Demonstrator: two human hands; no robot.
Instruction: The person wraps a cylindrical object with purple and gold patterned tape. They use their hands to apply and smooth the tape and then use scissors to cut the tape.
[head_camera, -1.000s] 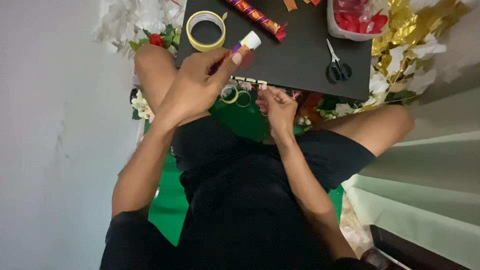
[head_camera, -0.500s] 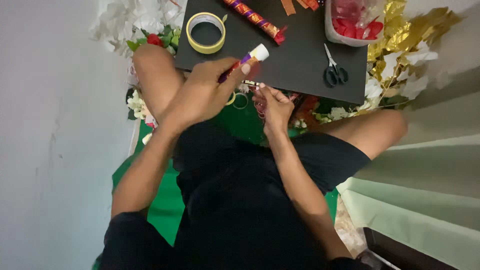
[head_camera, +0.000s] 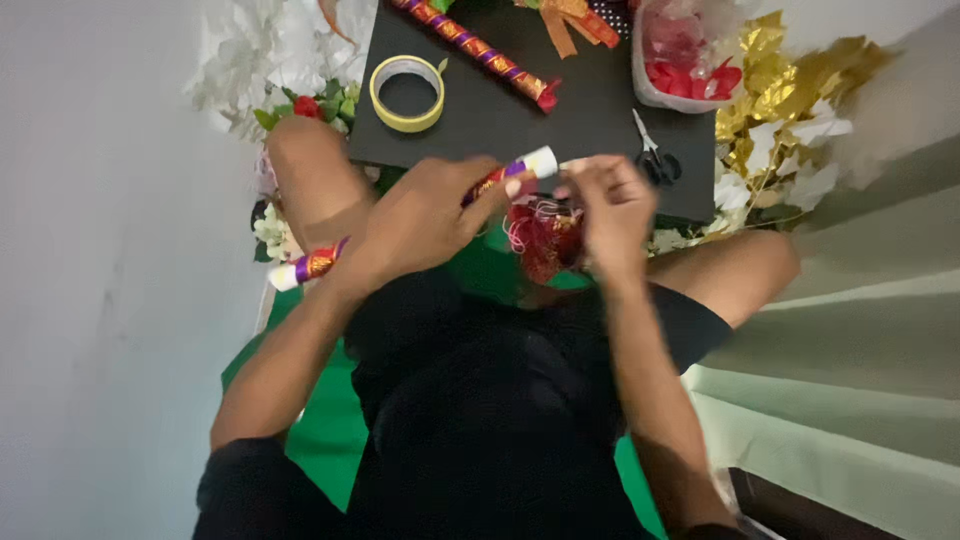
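Head view: looking down on a seated person, black clothes, bare knees raised on both sides.
Left hand (head_camera: 420, 225): fingers clamped around a long stick wrapped in red, gold and purple foil with white ends (head_camera: 310, 265); stick now lying across the lap, one white end near the left knee, other end beside the right hand.
Right hand (head_camera: 605, 205): fingers pinched together at the upper white end of the stick, just above a bunch of red and gold ribbon (head_camera: 545, 240) in the lap.
Change: half a second ago only the short upper end showing above the left hand; now more of the stick exposed and both hands closer together at the tip.
Meaning: probably work on the stick's tip going on, wrapping or fixing.
Surface: black tabletop (head_camera: 600, 105) in front of the knees, carrying a yellow roll of tape (head_camera: 407, 93), second foil-wrapped stick (head_camera: 475, 48), small scissors (head_camera: 652, 155), clear bag of red pieces (head_camera: 685, 60).
Room: white and gold artificial flowers (head_camera: 790, 110) around, green cloth (head_camera: 330, 430) under the legs, pale wall at left.
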